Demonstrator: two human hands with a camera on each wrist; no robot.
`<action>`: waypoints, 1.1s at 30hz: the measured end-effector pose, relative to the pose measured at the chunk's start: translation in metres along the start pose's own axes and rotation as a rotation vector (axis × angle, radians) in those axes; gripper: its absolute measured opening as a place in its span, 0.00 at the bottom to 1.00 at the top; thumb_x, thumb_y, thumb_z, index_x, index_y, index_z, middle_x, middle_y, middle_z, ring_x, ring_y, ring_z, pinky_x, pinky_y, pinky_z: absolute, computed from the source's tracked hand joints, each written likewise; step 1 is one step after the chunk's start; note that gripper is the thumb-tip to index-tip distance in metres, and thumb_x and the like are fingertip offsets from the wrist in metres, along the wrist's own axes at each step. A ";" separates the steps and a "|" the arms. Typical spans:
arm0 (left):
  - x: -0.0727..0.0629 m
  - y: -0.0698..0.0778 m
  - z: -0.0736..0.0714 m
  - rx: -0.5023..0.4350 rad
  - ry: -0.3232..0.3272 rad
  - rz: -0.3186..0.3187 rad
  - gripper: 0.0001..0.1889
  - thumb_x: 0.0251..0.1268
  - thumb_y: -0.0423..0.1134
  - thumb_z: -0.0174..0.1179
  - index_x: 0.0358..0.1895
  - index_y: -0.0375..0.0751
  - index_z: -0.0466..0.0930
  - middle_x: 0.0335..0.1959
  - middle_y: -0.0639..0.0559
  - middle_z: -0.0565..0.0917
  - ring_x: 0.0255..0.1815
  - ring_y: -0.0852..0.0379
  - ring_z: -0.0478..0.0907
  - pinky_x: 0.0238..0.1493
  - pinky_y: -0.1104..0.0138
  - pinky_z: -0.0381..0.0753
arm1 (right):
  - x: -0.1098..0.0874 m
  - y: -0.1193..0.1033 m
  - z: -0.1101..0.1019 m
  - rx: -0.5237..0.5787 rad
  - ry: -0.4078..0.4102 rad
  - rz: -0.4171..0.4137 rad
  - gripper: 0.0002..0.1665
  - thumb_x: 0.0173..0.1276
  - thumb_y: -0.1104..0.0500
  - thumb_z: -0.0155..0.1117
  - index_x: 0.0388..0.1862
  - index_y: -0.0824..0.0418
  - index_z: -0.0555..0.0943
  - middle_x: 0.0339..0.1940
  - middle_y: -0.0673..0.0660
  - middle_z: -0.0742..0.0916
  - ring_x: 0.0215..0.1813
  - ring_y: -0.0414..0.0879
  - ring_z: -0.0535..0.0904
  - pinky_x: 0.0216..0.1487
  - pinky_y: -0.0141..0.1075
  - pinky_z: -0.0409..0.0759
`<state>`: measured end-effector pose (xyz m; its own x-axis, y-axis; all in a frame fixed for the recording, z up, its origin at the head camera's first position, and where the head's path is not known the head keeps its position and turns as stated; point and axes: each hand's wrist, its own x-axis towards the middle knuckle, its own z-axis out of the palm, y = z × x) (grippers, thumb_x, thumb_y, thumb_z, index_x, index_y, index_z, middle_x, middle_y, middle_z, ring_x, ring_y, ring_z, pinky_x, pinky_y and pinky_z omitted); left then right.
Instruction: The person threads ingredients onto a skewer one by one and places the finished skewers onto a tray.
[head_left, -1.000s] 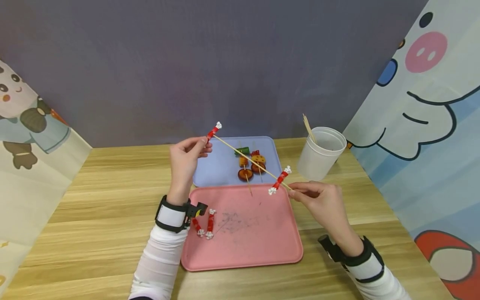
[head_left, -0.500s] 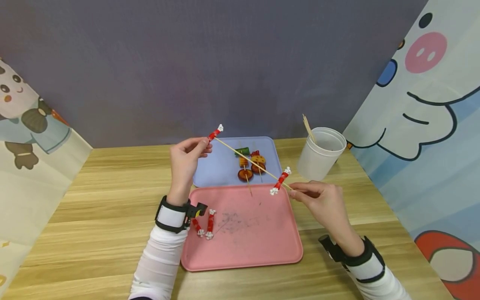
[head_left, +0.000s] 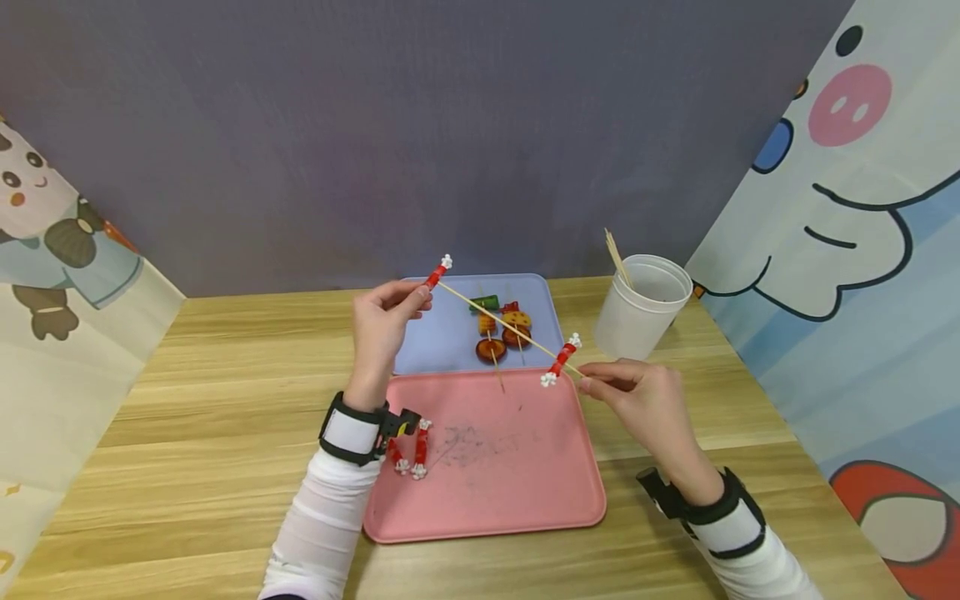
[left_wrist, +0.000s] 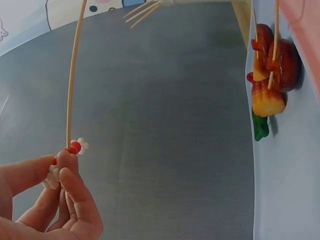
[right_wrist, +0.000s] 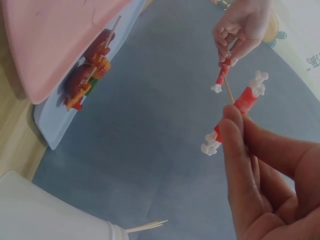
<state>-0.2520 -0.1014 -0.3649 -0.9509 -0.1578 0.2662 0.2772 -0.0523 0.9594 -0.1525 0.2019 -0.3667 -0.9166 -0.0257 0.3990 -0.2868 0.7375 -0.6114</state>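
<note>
Above the trays, the left hand [head_left: 378,329] pinches a red toy piece with white knobbly ends [head_left: 437,273] at the far tip of a bamboo skewer [head_left: 491,318]. In the left wrist view, the skewer [left_wrist: 74,75] meets the middle of that piece, whose lower end shows behind the fingers. The right hand [head_left: 641,404] pinches the skewer near its other end. Just ahead of these fingers, a second red piece with white ends [head_left: 561,360] sits crosswise on the skewer. Two similar red pieces [head_left: 421,447] lie on the pink tray [head_left: 510,496], one partly hidden by the left wrist strap.
Behind the pink tray is a blue tray [head_left: 442,342] bearing two loaded skewers of toy food [head_left: 491,348], with mushroom, corn and green pieces. A white tub [head_left: 633,321] holding several bamboo sticks [head_left: 617,257] stands at the back right. A grey panel [head_left: 450,142] rises behind the table.
The left hand, with its red piece, has shifted slightly right and down toward the right hand. The right hand and the second red piece have barely moved.
</note>
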 end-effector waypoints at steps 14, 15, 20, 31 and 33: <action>-0.001 -0.007 0.004 0.065 0.017 -0.001 0.10 0.57 0.37 0.67 0.36 0.33 0.86 0.23 0.53 0.85 0.25 0.59 0.82 0.32 0.66 0.81 | 0.003 0.007 0.007 -0.026 0.006 -0.003 0.09 0.47 0.60 0.78 0.30 0.53 0.90 0.25 0.49 0.89 0.24 0.34 0.81 0.21 0.23 0.71; -0.001 -0.008 0.005 0.070 0.018 -0.002 0.09 0.57 0.37 0.67 0.36 0.33 0.87 0.23 0.53 0.85 0.25 0.59 0.82 0.32 0.66 0.81 | 0.003 0.008 0.008 -0.027 0.004 -0.003 0.09 0.47 0.59 0.78 0.30 0.54 0.90 0.26 0.50 0.89 0.25 0.35 0.82 0.21 0.23 0.72; -0.001 -0.008 0.006 0.115 0.021 -0.016 0.09 0.57 0.37 0.67 0.36 0.34 0.87 0.25 0.48 0.86 0.26 0.57 0.82 0.33 0.63 0.81 | 0.004 0.009 0.009 -0.034 0.000 0.005 0.09 0.47 0.59 0.78 0.30 0.55 0.90 0.26 0.51 0.89 0.26 0.40 0.84 0.22 0.22 0.73; -0.008 -0.009 0.016 0.246 -0.097 -0.056 0.08 0.57 0.38 0.67 0.38 0.37 0.88 0.27 0.44 0.87 0.28 0.53 0.83 0.31 0.69 0.78 | 0.005 0.007 0.012 -0.033 -0.021 0.036 0.09 0.48 0.58 0.78 0.31 0.54 0.90 0.26 0.50 0.89 0.27 0.41 0.85 0.24 0.23 0.74; -0.012 -0.010 0.024 0.273 -0.183 -0.076 0.09 0.58 0.39 0.66 0.39 0.39 0.88 0.27 0.46 0.87 0.29 0.53 0.83 0.33 0.67 0.80 | 0.006 0.006 0.014 -0.015 -0.037 0.046 0.09 0.48 0.58 0.78 0.32 0.54 0.90 0.26 0.50 0.89 0.28 0.40 0.85 0.25 0.23 0.76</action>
<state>-0.2466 -0.0757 -0.3751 -0.9832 0.0170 0.1816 0.1810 0.2131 0.9601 -0.1634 0.1966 -0.3780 -0.9387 -0.0161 0.3445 -0.2398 0.7482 -0.6186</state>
